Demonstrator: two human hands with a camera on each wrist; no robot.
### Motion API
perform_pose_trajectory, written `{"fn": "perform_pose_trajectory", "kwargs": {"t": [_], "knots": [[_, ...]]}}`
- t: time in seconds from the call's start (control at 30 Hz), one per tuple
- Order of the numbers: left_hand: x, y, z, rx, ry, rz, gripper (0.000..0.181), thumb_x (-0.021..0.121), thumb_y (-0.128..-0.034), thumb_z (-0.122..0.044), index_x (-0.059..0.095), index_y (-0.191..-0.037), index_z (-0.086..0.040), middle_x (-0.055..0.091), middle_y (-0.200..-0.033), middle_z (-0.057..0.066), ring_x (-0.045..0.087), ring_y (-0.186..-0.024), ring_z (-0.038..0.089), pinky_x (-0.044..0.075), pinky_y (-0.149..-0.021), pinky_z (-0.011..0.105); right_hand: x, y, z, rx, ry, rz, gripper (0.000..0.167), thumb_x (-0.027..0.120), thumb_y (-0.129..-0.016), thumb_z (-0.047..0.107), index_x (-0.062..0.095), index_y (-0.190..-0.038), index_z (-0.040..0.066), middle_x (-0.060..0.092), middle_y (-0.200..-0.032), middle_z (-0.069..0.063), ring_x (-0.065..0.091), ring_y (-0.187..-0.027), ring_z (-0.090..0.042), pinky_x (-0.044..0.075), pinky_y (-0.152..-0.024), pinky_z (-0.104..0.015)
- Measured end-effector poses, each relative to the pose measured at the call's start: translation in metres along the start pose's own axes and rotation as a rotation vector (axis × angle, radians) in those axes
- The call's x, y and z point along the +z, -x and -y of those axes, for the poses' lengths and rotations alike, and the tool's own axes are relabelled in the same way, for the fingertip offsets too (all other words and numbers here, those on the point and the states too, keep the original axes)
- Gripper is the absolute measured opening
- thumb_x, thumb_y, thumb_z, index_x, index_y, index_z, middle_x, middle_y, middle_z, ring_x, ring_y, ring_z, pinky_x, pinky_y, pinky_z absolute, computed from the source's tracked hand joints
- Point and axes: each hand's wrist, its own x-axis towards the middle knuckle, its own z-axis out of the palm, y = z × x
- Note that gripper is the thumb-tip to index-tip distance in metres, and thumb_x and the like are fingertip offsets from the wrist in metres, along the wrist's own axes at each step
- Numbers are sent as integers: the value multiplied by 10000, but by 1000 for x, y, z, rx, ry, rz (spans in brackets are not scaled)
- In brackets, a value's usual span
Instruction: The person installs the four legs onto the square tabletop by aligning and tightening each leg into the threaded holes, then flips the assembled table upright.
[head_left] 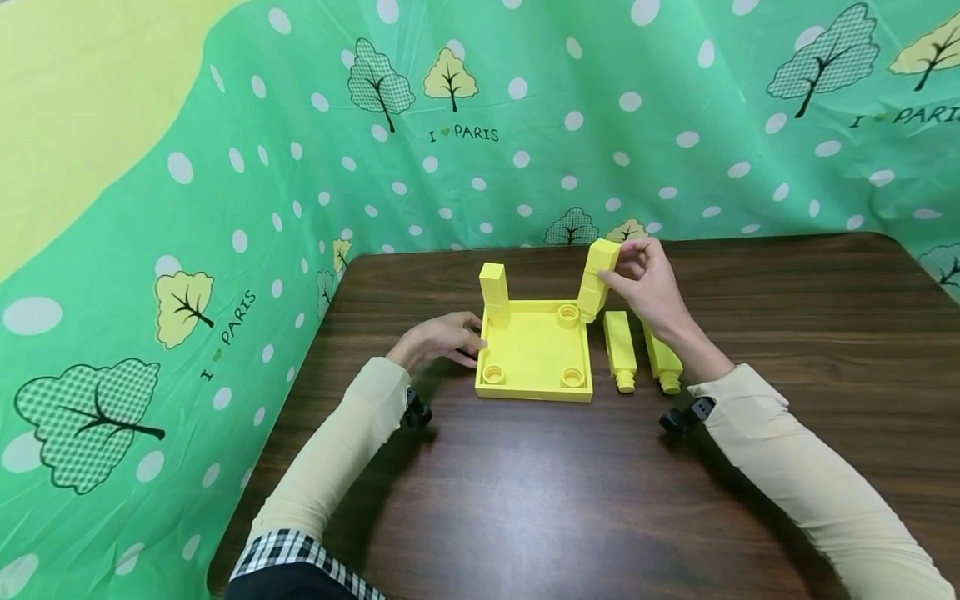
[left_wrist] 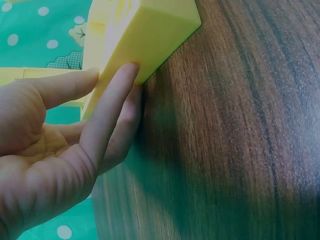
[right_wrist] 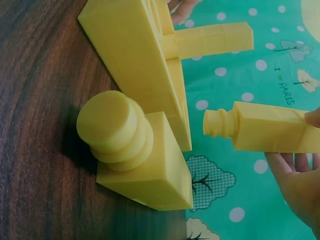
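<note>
- Trouble spot first: yellow block (head_left: 598, 279) in the right hand (head_left: 647, 287), tilted at the far right corner of the yellow tray (head_left: 532, 352). Pinched between thumb and fingers, with the bumpy peg (right_wrist: 217, 124) pointing down, not yet in any ring.
- Could bump the far right ring (head_left: 567, 315) or get stuck, from pushing down crooked.
- Could skid the tray across the wood table (head_left: 750, 442), with only straight, unclenched fingers of the left hand (head_left: 444, 335) touching its left side.
- Could wobble the standing block (head_left: 494, 287) at the far left corner, from a hard tug.
- Could knock the inner lying block (head_left: 619, 343) or outer lying block (head_left: 664, 360), from a low right wrist.
- Looks like smooth, hard plastic: boxy blocks, round ridged pegs, low rings like tiny cups, thin tray walls.
- Brown, streaky, shiny wood below; wavy green cloth (head_left: 555, 108) with white dots behind.
</note>
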Motion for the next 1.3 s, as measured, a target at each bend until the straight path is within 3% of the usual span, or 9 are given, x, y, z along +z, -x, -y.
{"fn": "perform_pose_trajectory", "kwargs": {"t": [0.33,1.3], "knots": [[0,0,-1,-5,-1,0,478,588,-942,-57,354,-1357,-35,544,-991,136,555,-894,221,598,-804,325,8,-6,-6,-35,113,29,440,676,-863,56,366,-1176,70,473,-1124,17,525,-1067,-114,532,-743,-125],[-1,0,1,4,-9,18,493,590,-944,-74,340,-1366,-36,563,-1017,151,584,-903,226,596,-812,332,25,-14,-21,-71,127,69,457,677,-866,51,358,-1193,27,434,-1151,-29,502,-1166,-230,541,-883,-189]]}}
